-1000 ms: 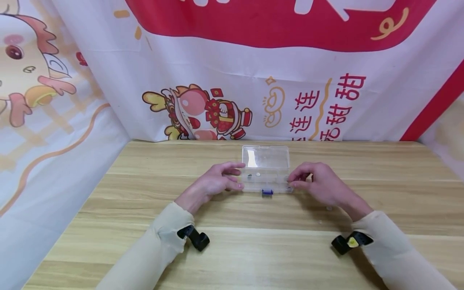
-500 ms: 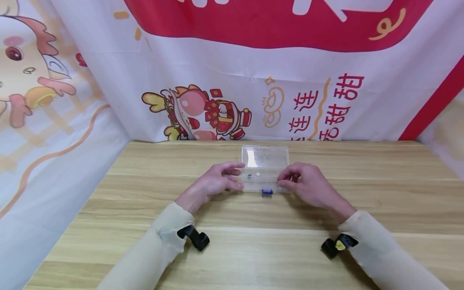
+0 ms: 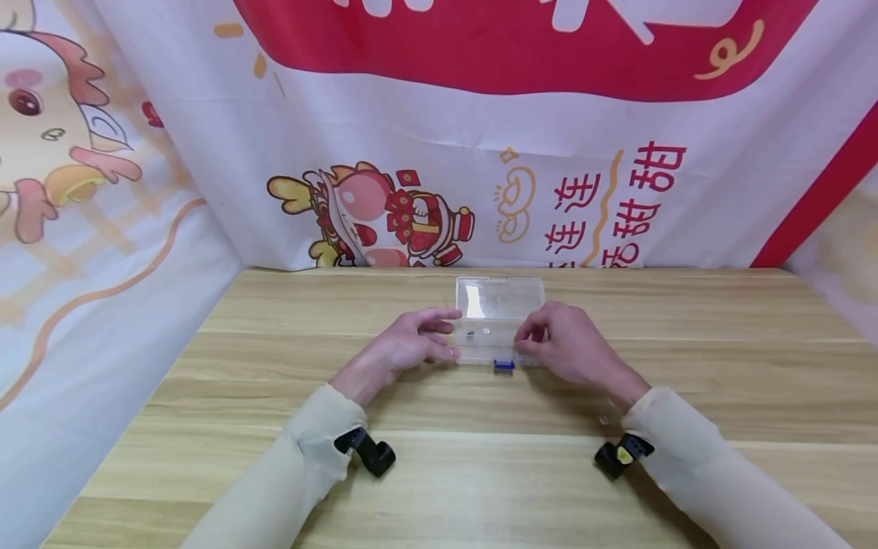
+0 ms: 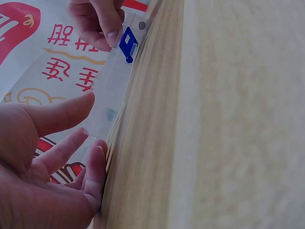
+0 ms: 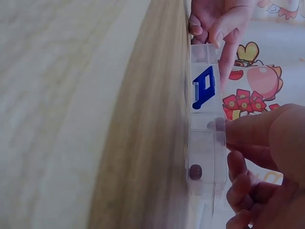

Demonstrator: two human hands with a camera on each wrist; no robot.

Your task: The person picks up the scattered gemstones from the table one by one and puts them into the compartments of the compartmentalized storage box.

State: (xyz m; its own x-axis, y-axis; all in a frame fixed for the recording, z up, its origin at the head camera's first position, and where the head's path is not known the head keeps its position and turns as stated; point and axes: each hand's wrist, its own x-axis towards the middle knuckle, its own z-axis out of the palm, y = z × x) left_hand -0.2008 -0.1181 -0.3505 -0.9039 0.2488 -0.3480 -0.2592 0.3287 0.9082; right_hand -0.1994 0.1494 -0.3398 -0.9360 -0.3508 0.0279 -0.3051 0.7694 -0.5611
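Note:
A clear plastic compartment box (image 3: 480, 352) stands on the table with its lid (image 3: 507, 299) raised at the back and a blue latch (image 3: 504, 365) at its front. My left hand (image 3: 405, 345) rests at the box's left end, fingers spread and fingertips touching its corners. Thumb and forefinger of my right hand (image 3: 564, 343) come together inside the box, right of the latch; I cannot tell what is between them. In the left compartments lie a small dark piece (image 3: 470, 335) and a small white piece (image 3: 486, 331). A brown bead (image 5: 195, 172) sits in a right-hand compartment.
A tiny clear piece (image 3: 604, 420) lies on the wooden table (image 3: 466, 488) by my right forearm. Printed cloth (image 3: 425, 114) hangs behind the table and along the left side. Each wrist wears a black camera (image 3: 376, 457).
My right hand has moved left from the box's right end to a compartment nearer the latch, its forearm following. My left hand and the box have stayed in place.

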